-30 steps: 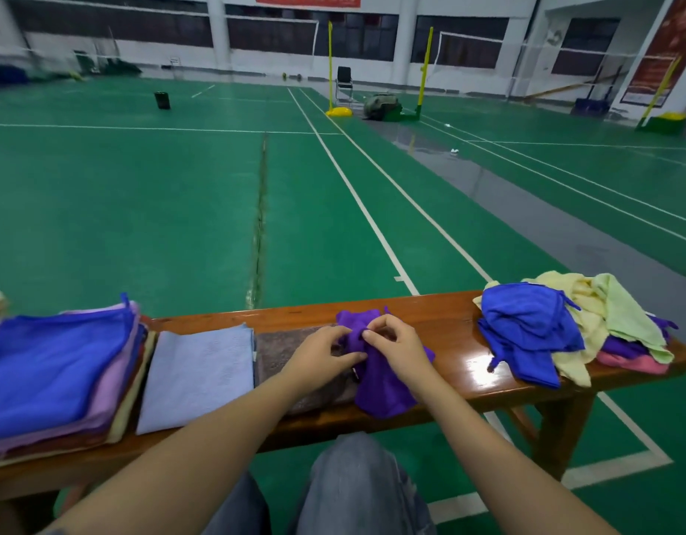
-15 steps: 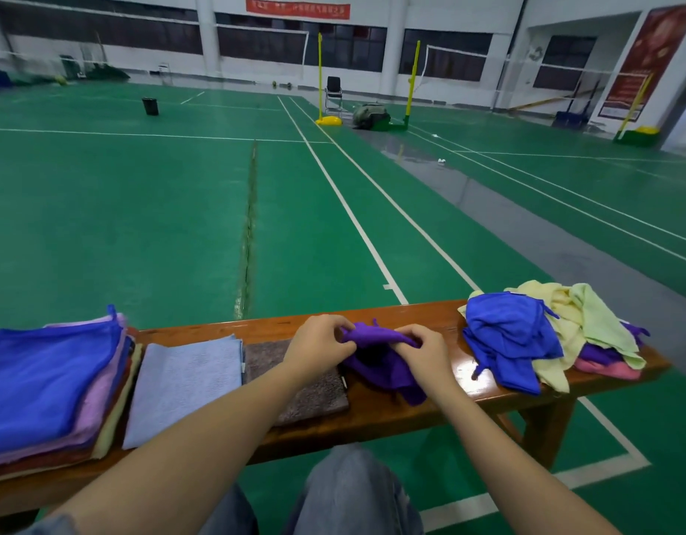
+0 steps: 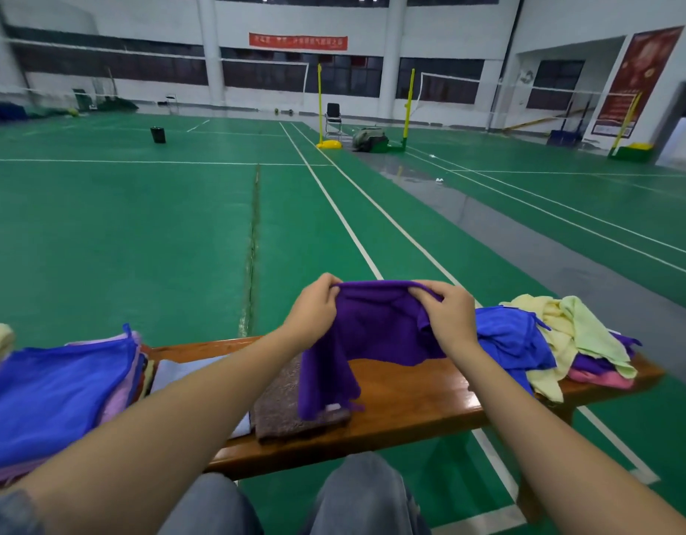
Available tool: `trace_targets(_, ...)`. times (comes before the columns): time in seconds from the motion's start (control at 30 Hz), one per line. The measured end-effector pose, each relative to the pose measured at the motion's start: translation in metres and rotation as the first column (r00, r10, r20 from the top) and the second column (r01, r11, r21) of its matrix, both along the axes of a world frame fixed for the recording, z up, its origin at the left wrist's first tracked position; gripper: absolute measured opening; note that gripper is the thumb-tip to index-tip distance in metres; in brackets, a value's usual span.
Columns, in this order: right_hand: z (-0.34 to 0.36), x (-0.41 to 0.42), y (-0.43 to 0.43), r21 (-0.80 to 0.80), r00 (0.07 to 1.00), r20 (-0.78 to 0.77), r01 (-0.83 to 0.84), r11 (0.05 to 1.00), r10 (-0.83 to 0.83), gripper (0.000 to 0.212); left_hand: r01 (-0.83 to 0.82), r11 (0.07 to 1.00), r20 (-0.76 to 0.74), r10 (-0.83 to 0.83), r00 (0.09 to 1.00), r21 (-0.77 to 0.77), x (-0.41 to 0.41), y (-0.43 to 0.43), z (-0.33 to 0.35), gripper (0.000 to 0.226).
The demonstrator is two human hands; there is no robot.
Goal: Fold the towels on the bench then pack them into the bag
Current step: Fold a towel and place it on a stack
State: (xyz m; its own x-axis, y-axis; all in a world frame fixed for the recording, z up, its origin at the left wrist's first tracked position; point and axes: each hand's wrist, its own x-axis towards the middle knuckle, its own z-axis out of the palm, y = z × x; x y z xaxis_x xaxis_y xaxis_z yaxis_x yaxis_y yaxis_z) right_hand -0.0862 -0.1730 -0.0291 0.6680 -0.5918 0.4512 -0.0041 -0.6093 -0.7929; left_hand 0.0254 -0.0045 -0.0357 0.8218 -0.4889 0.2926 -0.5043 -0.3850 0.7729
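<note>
A purple towel (image 3: 372, 334) hangs in the air above the wooden bench (image 3: 411, 395). My left hand (image 3: 314, 307) pinches its upper left edge and my right hand (image 3: 449, 310) pinches its upper right edge. The towel's left side droops lower and touches a flat brown towel (image 3: 283, 411) on the bench. A flat grey towel (image 3: 179, 372) lies left of the brown one, partly hidden by my left forearm. No bag is in view.
A stack of folded towels with a blue one (image 3: 52, 395) on top sits at the bench's left end. A heap of unfolded blue (image 3: 511, 341), yellow (image 3: 550, 326), light green, purple and pink towels lies at the right end. Green court floor lies beyond.
Both hands have lifted the purple towel off the bench and moved apart along its top edge, so it now hangs spread between them. The camera has tilted upward.
</note>
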Motion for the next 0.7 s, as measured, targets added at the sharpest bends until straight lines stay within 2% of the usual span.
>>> trace_targets(0.17, 0.009, 0.012, 0.008, 0.012, 1.0, 0.008, -0.014, 1.0, 0.014, 0.007, 0.058, 0.998, 0.016, -0.058, 0.998, -0.012, 0.009, 0.027, 0.014, 0.018)
trace_targets(0.27, 0.01, 0.019, 0.015, 0.057, 1.0, 0.012, -0.023, 0.998, 0.022, 0.014, 0.11, 0.989, -0.002, -0.11, 0.994, 0.102, 0.017, 0.05, 0.019, 0.026)
trace_targets(0.33, 0.009, 0.023, 0.019, 0.118, 0.998, 0.016, -0.065, 0.991, 0.063, 0.014, 0.116, 0.979, -0.026, -0.114, 0.993, 0.17, 0.023, 0.062, 0.021, 0.028)
trace_targets(0.47, 0.008, 0.03, 0.024, 0.219, 0.991, -0.023, -0.123, 0.968, 0.132, 0.013, 0.102, 0.958, -0.06, -0.089, 0.994, 0.267, 0.031, 0.086, 0.018, 0.047)
trace_targets(0.7, -0.009, 0.032, 0.033, 0.432, 0.952, -0.18, -0.151, 0.889, 0.249, 0.019, 0.113, 0.974, -0.232, -0.066, 0.97, 0.196, 0.043, 0.115, 0.006, 0.034)
